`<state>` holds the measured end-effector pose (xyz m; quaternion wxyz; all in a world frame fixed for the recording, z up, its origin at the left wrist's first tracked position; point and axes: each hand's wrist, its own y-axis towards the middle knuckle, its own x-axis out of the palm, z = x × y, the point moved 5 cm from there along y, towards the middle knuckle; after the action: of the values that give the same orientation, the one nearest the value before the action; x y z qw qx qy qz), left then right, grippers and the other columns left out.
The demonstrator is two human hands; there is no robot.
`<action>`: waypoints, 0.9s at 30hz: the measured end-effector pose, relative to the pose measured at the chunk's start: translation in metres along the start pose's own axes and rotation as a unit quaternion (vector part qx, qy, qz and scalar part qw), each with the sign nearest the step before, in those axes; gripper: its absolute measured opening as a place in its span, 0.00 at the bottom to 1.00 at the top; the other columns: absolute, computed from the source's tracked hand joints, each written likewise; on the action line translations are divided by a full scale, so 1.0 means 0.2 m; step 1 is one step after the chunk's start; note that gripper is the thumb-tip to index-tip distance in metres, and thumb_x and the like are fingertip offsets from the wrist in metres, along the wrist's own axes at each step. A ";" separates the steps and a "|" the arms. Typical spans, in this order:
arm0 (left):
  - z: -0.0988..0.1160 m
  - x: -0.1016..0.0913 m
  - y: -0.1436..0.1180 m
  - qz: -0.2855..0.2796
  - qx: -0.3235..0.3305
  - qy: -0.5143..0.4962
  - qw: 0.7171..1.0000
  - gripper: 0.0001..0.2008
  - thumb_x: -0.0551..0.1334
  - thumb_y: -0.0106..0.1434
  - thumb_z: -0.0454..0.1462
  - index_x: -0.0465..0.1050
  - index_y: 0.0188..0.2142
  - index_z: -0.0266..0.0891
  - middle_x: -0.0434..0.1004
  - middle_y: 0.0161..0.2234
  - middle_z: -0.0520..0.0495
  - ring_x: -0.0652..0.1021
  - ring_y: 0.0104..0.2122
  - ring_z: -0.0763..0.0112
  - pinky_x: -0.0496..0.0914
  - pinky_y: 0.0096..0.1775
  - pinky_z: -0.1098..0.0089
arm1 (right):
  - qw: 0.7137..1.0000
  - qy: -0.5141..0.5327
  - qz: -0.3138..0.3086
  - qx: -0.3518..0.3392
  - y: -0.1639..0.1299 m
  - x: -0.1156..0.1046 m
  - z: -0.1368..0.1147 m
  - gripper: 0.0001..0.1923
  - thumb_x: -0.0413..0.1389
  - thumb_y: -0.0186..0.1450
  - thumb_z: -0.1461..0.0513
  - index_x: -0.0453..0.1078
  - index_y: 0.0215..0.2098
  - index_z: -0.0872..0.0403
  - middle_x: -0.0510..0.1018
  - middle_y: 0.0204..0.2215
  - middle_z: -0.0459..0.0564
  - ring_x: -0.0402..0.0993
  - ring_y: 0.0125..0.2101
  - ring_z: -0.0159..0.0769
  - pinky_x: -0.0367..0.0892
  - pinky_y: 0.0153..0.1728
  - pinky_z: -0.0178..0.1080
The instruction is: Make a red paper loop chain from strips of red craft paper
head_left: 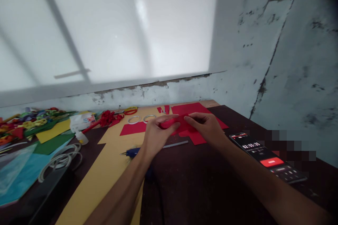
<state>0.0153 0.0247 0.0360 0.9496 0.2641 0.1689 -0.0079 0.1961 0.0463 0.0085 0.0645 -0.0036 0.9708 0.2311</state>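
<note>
Both hands pinch a small piece of red felt (184,122) above the back of the dark table. My left hand (159,133) grips its left part between thumb and fingers. At the other side, my right hand (205,126) holds it with thumb and forefinger. Larger red sheets (194,108) lie behind and under the hands. A glue gun (132,152) with a blue body rests below my left hand, partly hidden by the forearm. Beside it lies a pale glue stick (176,144).
Silver rings (134,120) and scissors (130,110) lie at the back on tan paper (89,179). A red ribbon flower (107,118), a small bottle (81,137), coiled cable (63,158) and colourful scraps (34,121) fill the left. A phone (266,156) lies right.
</note>
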 end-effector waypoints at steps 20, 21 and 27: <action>-0.06 -0.02 0.02 0.018 -0.070 -0.081 0.994 0.16 0.70 0.54 0.40 0.82 0.43 0.39 0.84 0.39 0.44 0.81 0.39 0.60 0.74 0.43 0.66 | 0.999 0.046 -0.020 0.017 -0.01 0.01 0.00 0.17 0.66 0.56 0.51 0.79 0.36 0.55 0.81 0.30 0.50 0.76 0.29 0.36 0.70 0.31 0.38; -0.07 -0.02 0.03 0.020 -0.081 -0.095 0.992 0.18 0.71 0.53 0.40 0.81 0.44 0.39 0.84 0.39 0.44 0.81 0.39 0.60 0.74 0.42 0.66 | 0.998 0.050 -0.024 0.018 -0.01 0.02 0.00 0.17 0.66 0.56 0.51 0.79 0.37 0.55 0.81 0.31 0.51 0.76 0.29 0.36 0.70 0.32 0.38; -0.12 -0.02 0.04 0.021 -0.095 -0.167 0.981 0.23 0.72 0.52 0.40 0.79 0.49 0.39 0.83 0.44 0.42 0.81 0.43 0.60 0.73 0.46 0.64 | 0.997 0.058 -0.052 -0.007 -0.02 0.04 -0.03 0.25 0.66 0.57 0.54 0.73 0.51 0.52 0.77 0.29 0.46 0.72 0.28 0.31 0.68 0.30 0.35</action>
<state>0.0054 0.0431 0.0209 0.9852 0.1707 0.0020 -0.0160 0.1874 0.0406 0.0122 0.0200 -0.0685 0.9696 0.2340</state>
